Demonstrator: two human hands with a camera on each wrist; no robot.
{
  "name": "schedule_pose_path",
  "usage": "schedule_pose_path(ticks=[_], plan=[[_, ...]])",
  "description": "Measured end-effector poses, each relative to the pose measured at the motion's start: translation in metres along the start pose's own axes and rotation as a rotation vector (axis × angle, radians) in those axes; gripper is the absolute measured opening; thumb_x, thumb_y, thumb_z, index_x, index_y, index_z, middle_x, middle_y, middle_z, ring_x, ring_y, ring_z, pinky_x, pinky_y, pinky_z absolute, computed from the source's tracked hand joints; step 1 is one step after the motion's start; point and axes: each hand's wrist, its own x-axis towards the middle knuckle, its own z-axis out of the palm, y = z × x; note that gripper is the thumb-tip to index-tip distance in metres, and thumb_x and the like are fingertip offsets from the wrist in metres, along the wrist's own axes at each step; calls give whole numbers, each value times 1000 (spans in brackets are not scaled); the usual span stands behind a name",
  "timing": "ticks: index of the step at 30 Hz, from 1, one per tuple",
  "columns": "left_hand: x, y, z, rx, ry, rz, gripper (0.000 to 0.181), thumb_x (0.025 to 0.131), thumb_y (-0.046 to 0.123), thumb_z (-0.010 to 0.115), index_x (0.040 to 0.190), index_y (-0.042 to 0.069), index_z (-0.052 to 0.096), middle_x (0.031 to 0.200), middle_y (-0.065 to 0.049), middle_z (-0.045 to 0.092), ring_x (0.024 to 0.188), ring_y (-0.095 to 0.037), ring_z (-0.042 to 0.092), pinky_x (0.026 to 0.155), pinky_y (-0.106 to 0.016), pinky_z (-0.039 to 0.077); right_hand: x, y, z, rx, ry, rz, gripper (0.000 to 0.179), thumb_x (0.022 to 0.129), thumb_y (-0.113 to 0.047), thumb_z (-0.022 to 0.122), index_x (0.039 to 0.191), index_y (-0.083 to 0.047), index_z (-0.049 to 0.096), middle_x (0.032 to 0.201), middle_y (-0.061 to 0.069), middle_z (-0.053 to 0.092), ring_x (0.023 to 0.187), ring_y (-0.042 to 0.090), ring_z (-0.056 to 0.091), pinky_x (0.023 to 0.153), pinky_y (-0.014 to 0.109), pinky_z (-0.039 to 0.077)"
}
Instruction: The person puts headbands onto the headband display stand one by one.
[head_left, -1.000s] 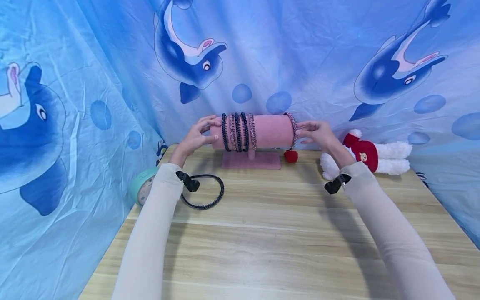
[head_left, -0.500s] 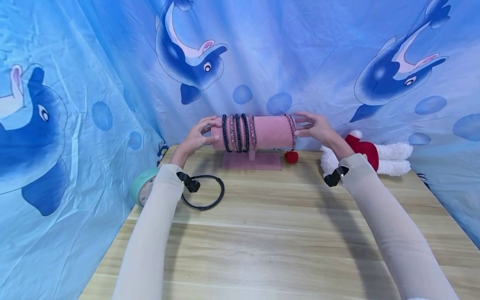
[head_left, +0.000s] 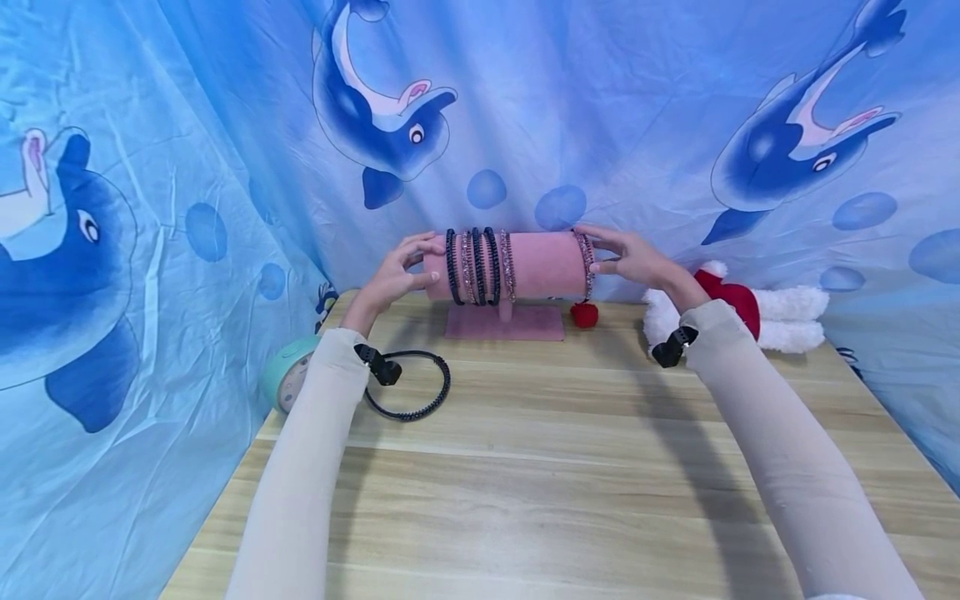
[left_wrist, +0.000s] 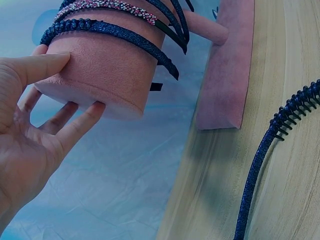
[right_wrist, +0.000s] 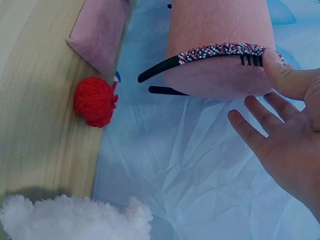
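Observation:
A pink velvet headband stand stands at the back of the table, its roll carrying several dark blue and pink glittery headbands toward the left. My left hand grips the roll's left end, thumb on top and fingers against the end face, as the left wrist view shows. At the right end sits a black headband studded with pink and white beads. My right hand holds that headband near its top with the thumb; the other visible fingers spread by the roll's end face. The index fingertip is hidden in the right wrist view.
A dark blue headband lies on the wooden table by the left sleeve. A mint clock-like object stands at the left edge. A red yarn ball and a white plush toy in red lie right of the stand.
My right hand has shifted slightly up and left, its index finger now reaching over the top of the end headband. The left hand and stand look unmoved.

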Motion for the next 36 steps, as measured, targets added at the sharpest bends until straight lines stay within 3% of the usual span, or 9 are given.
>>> schedule_pose_path(ticks=[10,19,36], plan=[[-1,2,0,8,2,-11,45,89,-7,67,132,-5,56,168,-8,26,150,-44,31,124,-55,35,1,-3,-1,-13,27,-46,73,89,8,70,154,-6,41,164,17,34,154,38,25,123,65,28],[0,2,0,14,1,-7,45,89,-6,67,133,-4,57,168,-8,26,150,-44,31,123,-59,33,4,0,7,-40,108,-96,69,85,5,77,148,-2,49,160,19,40,153,39,28,122,65,31],[-1,1,-1,9,0,7,45,88,-8,67,132,-5,56,168,-10,26,150,-44,31,125,-60,28,15,-12,30,-212,212,-98,68,79,-4,86,141,-11,59,153,13,52,148,34,38,126,53,29]])
